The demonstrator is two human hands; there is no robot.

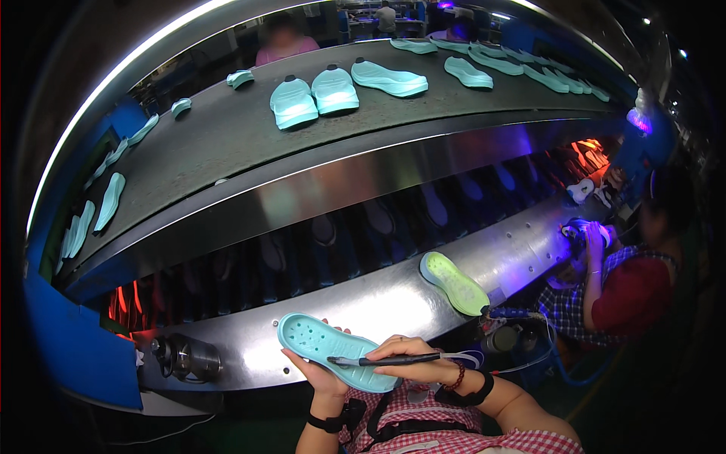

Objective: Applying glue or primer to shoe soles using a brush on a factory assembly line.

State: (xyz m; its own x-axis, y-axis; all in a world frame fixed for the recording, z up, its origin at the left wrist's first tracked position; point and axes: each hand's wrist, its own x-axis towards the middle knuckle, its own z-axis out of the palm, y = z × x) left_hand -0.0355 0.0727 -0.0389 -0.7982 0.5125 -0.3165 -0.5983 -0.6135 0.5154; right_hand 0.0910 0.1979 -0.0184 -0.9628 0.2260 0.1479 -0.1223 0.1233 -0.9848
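Observation:
My left hand [321, 378] grips a light-blue shoe sole [310, 334] from beneath, its thumb along the near edge. The sole's hollow inner side, with small holes at one end, faces up. Closed round a slim black brush [412, 359] is my right hand [404, 349]. The brush tip rests on or just over the middle of the sole; contact is hard to tell. A pale tube trails from the brush's rear end. Beyond my right hand, a yellow-green sole [457, 284] lies on the metal ledge [386, 310].
Light-blue soles [335, 91] lie along the dark upper belt [204, 144]. Under it runs a darker line with sole shapes and glowing red heaters [128, 303]. A metal pot [189, 357] stands at the ledge's left. At right, a co-worker [631, 295] handles a shoe.

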